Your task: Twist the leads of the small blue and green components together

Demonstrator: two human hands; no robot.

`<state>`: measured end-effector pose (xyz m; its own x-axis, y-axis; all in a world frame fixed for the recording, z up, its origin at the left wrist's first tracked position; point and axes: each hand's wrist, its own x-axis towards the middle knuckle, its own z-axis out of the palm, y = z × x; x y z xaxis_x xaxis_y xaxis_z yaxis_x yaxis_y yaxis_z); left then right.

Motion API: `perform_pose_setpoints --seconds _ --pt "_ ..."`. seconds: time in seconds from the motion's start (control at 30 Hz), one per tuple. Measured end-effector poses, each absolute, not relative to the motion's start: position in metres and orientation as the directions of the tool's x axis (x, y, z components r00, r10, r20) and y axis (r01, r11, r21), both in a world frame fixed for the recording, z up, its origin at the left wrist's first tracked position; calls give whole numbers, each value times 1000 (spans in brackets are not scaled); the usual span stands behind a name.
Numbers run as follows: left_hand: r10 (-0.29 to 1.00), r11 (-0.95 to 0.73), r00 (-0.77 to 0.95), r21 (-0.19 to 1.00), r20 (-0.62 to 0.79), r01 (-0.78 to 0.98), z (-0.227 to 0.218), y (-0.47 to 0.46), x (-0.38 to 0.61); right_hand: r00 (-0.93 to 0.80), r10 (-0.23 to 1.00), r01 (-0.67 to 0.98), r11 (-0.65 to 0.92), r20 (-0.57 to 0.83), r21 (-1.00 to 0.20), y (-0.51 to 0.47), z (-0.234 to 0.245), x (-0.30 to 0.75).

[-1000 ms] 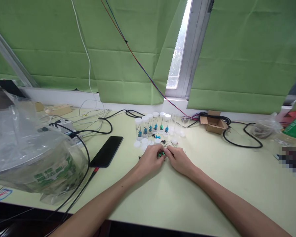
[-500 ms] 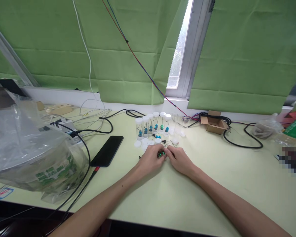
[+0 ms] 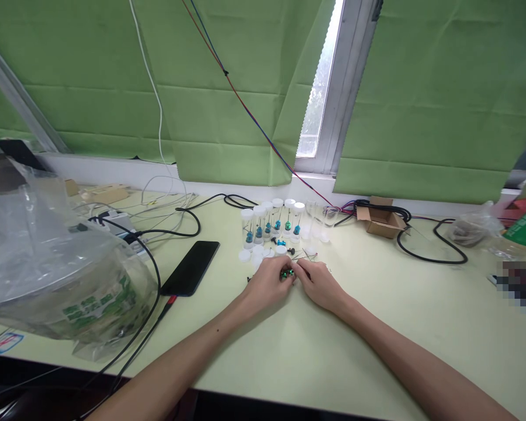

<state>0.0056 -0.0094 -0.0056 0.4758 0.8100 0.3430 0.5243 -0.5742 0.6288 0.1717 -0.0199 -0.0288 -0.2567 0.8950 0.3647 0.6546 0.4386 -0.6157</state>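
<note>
My left hand (image 3: 269, 282) is closed around a small shiny green part (image 3: 286, 273), its fingers curled and mostly covering it. Close against it, my right hand (image 3: 319, 285) is closed too, fingertips pinched together at the same spot; what they grip is hidden. Just beyond the hands stand several clear vials (image 3: 258, 225) with white caps, with blue or green parts and thin stems inside. Between vials and hands lie a loose blue part (image 3: 281, 243), a small black part (image 3: 291, 251), white caps (image 3: 244, 255) and thin pins (image 3: 309, 255).
Empty clear vials (image 3: 330, 217) stand right of the filled ones. A black phone (image 3: 191, 269) lies to the left, beside a large plastic-wrapped bundle (image 3: 92, 292). Black cables (image 3: 188, 234) cross the back. An open cardboard box (image 3: 381, 222) sits at back right.
</note>
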Motion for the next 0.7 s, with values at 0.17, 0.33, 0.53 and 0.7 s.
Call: perform_pose_setpoints --seconds 0.17,0.33,0.53,0.7 --pt "814 -569 470 634 343 524 -6 -9 6 -254 896 654 437 365 -617 -20 -29 172" --pt "807 -580 475 627 352 521 -6 -9 6 -252 900 653 430 356 -623 -20 -27 172" --pt "807 -581 475 620 351 528 -7 -9 6 -253 901 651 429 353 -626 -21 -28 172" --pt "805 -583 480 615 349 531 -7 -9 6 -258 894 662 440 367 -607 -21 -28 172"
